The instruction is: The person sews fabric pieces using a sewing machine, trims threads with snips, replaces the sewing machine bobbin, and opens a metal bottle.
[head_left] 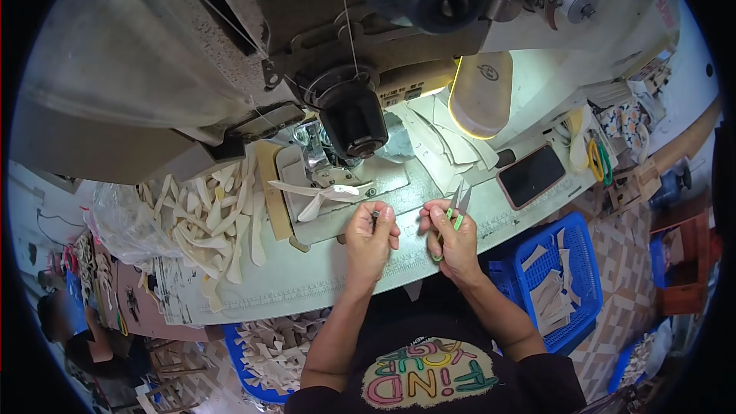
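Both hands are over the front edge of a pale sewing machine table (307, 291). My right hand (454, 239) is wrapped round small scissors (458, 211) with green handles, their blades pointing up and away. Just to its left, my left hand (371, 239) is closed, fingertips pinched round a small dark thing too tiny to make out. Behind the left hand, a white curved fabric piece (326, 195) lies by the machine's needle area (337, 172). The two hands are apart.
Many white cut pieces (218, 215) are heaped at the left beside a plastic bag (130, 222). A phone (531, 176) lies at the right. Blue baskets (586, 276) with pieces stand below the table. Another person (92, 337) is at the far left.
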{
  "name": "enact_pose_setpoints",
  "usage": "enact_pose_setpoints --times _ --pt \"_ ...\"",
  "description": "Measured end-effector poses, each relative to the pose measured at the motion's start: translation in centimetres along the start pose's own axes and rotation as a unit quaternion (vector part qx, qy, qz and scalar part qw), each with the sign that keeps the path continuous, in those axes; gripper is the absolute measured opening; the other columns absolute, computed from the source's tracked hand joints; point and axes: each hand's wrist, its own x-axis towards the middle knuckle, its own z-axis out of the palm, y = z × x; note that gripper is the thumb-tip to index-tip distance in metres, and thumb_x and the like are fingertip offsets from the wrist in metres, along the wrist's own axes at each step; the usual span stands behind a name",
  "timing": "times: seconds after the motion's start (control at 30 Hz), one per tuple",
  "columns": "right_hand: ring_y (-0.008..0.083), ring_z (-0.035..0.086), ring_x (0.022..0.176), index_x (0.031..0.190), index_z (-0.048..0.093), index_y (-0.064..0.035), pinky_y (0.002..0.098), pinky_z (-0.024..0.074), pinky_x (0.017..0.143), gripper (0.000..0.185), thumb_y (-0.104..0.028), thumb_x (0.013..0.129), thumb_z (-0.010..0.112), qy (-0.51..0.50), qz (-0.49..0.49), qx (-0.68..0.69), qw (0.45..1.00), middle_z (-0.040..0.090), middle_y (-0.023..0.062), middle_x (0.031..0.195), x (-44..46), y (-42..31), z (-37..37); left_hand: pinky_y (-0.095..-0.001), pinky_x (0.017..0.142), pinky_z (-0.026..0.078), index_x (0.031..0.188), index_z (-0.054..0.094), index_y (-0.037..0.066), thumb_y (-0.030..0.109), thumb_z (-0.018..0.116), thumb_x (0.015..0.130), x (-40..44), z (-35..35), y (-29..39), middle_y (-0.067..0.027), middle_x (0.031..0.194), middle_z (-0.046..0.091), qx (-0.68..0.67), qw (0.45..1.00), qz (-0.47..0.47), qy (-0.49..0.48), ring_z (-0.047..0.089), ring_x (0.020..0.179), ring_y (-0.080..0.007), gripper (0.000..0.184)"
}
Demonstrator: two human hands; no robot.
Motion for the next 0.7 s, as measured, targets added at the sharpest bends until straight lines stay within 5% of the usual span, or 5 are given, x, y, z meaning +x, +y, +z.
enact_pose_setpoints --times 0.17,0.2,0.33,0.53,0.7 --pt "0.0048 0.046 0.051 0.102 0.054 0.0032 0.0185 0.0385 0.047 0.021 -0.01 0.085 0.055 -0.056 0.011 -0.217 0.974 0.058 0.0043 0.074 -0.4 -0.4 0.1 -0.0157 0.046 0.038 0.09 0.052 0.003 0.012 0.056 0.086 -0.6 -1.5 3.2 -0.0021 0.072 0.054 0.106 0.994 0.036 0.009 0.05 0.058 -0.0049 0.011" --pt "0.0107 0.052 0.064 0.106 0.053 0.0023 0.0227 0.0434 0.06 0.029 -0.009 0.08 0.06 -0.073 -0.034 -0.274 0.958 0.056 0.006 0.078 -0.4 0.0 0.2 -0.0157 0.047 0.038 0.089 0.052 0.003 0.012 0.056 0.086 -0.8 -1.7 3.8 -0.0023 0.073 0.055 0.118 0.992 0.042 0.006 0.05 0.058 -0.0049 0.01" --pt "0.0263 0.056 0.076 0.109 0.053 0.0002 0.0308 0.0466 0.067 0.04 -0.008 0.072 0.065 -0.159 -0.176 -0.45 0.861 0.05 0.0157 0.089 -0.2 -0.1 1.6 -0.0159 0.047 0.038 0.088 0.052 0.003 0.012 0.056 0.086 -1.6 -2.3 5.2 -0.0033 0.074 0.056 0.142 0.988 0.053 0.006 0.05 0.058 -0.0051 0.01" --pt "0.0281 0.056 0.071 0.101 0.056 -0.0008 0.0343 0.046 0.062 0.033 -0.006 0.07 0.066 -0.164 -0.176 -0.571 0.785 0.051 0.0157 0.089 0.7 0.9 2.3 -0.0167 0.047 0.039 0.088 0.053 0.002 0.012 0.057 0.086 -2.9 -2.8 6.1 -0.0039 0.072 0.056 0.148 0.986 0.069 0.029 0.05 0.058 -0.0058 0.01" --pt "0.0299 0.057 0.068 0.093 0.057 -0.0001 0.0352 0.0483 0.061 0.024 -0.011 0.073 0.065 -0.173 -0.223 -0.542 0.792 0.054 0.0154 0.085 1.0 1.2 1.4 -0.0171 0.047 0.039 0.088 0.052 0.002 0.011 0.057 0.086 -4.2 -4.3 6.8 -0.004 0.071 0.055 0.133 0.984 0.095 0.074 0.05 0.057 -0.0067 0.011"
